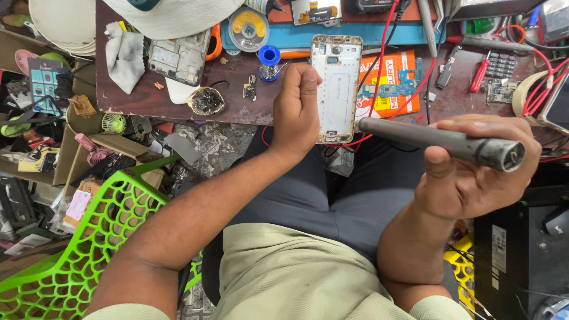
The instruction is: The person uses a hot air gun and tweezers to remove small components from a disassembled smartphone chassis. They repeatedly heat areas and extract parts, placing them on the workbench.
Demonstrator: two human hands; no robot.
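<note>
At centre frame, the left hand [296, 109] closes loosely on the edge of the opened phone frame [338, 83], pinning it flat at the bench edge [148, 104]. At right, the right hand [474, 169] wraps the grey tool handle [438, 142] fully, tip aimed toward the phone's lower end.

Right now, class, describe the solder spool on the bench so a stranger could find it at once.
Start at the dark brown workbench, then find the opened phone frame under the left hand. Just left of the frame's top stands the solder spool: small, upright, the only bright blue reel there.
</note>
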